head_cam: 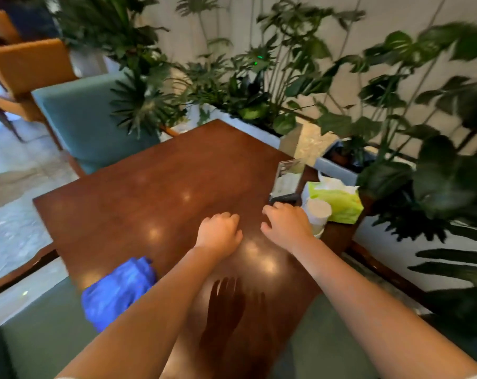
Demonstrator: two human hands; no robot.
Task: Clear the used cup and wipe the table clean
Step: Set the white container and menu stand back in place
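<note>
Risk, cup: my right hand (286, 225) is just beside the cup (318, 212), and the cup sits near the desk (149, 203) edge on my right. A clumsy reach could knock it off the edge or tip it against the tissue pack (338, 203) touching it.
Risk, stand: the menu stand (288, 179) stands just behind my right fingers; a sweep of the hand could topple it.
Risk, spill: I cannot tell whether the cup holds liquid; if it does, a tilt would wet the desk.
Risk, cloth: the blue cloth (117, 291) hangs at the near left edge and could slide off.
Right grip: fingers curled but loose, grasping nothing.
Left grip: my left hand (219, 232) is loosely clenched on the desk, empty as far as I can see.
Cup look: white, seemingly paper, upright, partly hidden by my right hand.
Desk look: dark glossy wood, no obvious stains showing.
</note>
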